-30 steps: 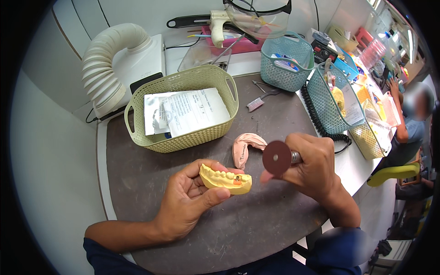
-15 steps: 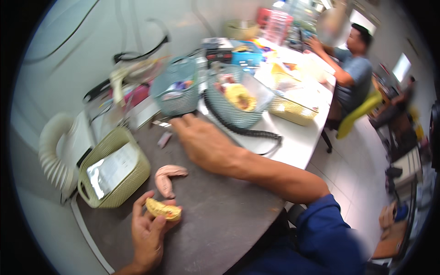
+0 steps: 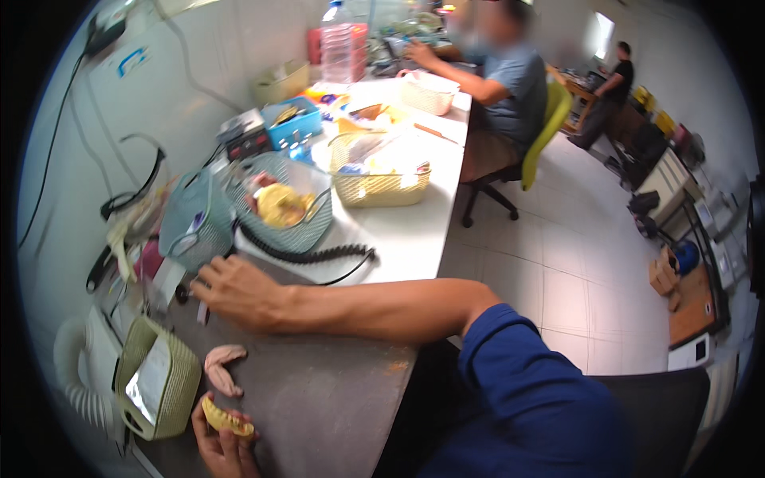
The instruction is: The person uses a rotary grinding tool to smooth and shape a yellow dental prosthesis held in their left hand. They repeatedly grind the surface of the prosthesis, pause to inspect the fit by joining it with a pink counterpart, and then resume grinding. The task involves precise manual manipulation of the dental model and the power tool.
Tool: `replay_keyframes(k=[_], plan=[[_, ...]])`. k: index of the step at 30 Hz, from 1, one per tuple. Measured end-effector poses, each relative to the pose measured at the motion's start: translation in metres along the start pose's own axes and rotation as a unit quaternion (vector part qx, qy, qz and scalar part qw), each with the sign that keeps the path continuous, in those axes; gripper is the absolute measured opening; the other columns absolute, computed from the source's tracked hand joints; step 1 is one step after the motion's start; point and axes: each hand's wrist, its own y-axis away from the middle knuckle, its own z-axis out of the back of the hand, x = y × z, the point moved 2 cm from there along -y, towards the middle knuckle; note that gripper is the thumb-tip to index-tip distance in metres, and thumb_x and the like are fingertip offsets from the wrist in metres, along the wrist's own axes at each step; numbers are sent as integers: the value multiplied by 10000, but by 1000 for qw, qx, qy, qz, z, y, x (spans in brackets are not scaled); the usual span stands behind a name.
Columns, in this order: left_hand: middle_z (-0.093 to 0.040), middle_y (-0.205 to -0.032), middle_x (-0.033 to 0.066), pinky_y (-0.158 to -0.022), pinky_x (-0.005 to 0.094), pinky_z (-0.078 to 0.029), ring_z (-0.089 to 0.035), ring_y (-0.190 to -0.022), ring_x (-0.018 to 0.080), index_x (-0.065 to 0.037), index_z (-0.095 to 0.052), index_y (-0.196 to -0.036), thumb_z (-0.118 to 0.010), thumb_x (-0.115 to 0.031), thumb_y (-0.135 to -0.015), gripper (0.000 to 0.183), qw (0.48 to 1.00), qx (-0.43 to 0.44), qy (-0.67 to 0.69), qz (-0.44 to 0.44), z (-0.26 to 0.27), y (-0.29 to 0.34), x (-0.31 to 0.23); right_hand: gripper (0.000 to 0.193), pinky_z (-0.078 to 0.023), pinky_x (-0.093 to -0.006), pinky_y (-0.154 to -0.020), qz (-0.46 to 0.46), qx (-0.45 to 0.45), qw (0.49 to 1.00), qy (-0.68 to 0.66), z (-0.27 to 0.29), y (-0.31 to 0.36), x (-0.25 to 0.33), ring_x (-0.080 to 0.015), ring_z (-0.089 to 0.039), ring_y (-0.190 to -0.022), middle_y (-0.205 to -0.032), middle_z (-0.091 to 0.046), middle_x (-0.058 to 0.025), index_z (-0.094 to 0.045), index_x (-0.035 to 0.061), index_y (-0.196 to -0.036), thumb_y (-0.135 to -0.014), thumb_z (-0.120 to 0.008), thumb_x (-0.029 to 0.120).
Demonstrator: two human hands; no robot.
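My left hand (image 3: 220, 452), at the lower left, grips a yellow dental model (image 3: 227, 418), curved with tooth-like bumps, between thumb and fingers. Just beyond it a pink horseshoe-shaped piece (image 3: 222, 370) lies on the dark grey mat (image 3: 319, 390). My right hand (image 3: 245, 293) reaches across the table to the mat's far left edge, its back facing up. Its fingers are bent, and a small dark round thing (image 3: 182, 293) shows at their tips; most of it is hidden. A small pale block (image 3: 203, 314) sits below that hand.
A green basket (image 3: 171, 382) with a silver packet stands left, beside a white ribbed hose (image 3: 73, 366). Beyond my right hand are a teal basket (image 3: 187, 231), another holding yellow pieces (image 3: 280, 205), a black coiled cord (image 3: 307, 256) and a cream basket (image 3: 381, 191). A co-worker (image 3: 510, 103) sits farther back.
My view has swung right, so the table sits farther left. My right hand's fingers are now at the dark round thing. My left hand still holds the yellow dental model.
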Motion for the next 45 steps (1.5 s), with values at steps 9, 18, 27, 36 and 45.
replay_keyframes(k=[9, 18, 27, 36, 45], plan=[[-605, -1092, 93, -843, 290, -499, -598, -994, 146, -79, -313, -1429, -604, -300, -996, 566, 996, -52, 73, 15, 1, -15, -5, 704, -534, -352, -650, 3, 76, 987, -145, 71, 25, 46, -273, -645, -850, -962, -593, -125, -621, 8, -1121, -796, -694, 629], [-587, -1119, 104, -889, 320, -532, -623, -1047, 184, -58, -326, -1435, -572, -265, -1012, 531, 992, -35, 117, 10, -1, -7, 4, 671, -515, -392, -765, -16, 183, 968, -170, 60, 25, 54, -298, -615, -896, -987, -596, -131, -587, 42, -1268, -768, -778, 446], [-584, -1235, 152, -978, 409, -545, -615, -1169, 281, 9, -377, -1424, -561, -233, -1016, 509, 977, -13, 210, 38, 0, -9, 7, 677, -506, -371, -958, -158, 153, 855, -469, 57, 35, 48, -251, -638, -1088, -1172, -627, -158, -474, -13, -1376, -810, -758, 227], [-582, -1264, 121, -983, 401, -547, -612, -1156, 207, 20, -427, -1376, -553, -225, -1021, 451, 987, -21, 161, 9, -3, -7, 9, 718, -481, -402, -1054, -153, 161, 772, -595, 55, 39, 63, -289, -583, -1222, -1301, -570, -211, -399, -16, -1384, -809, -784, 177], [-599, -1243, 48, -914, 305, -505, -590, -1091, 114, -49, -474, -1365, -563, -271, -1025, 416, 981, -99, 163, -40, -31, -42, 16, 634, -496, -380, -1023, -199, 134, 709, -663, 35, 39, 46, -270, -588, -1198, -1297, -566, -220, -392, -9, -1395, -874, -730, 121]])
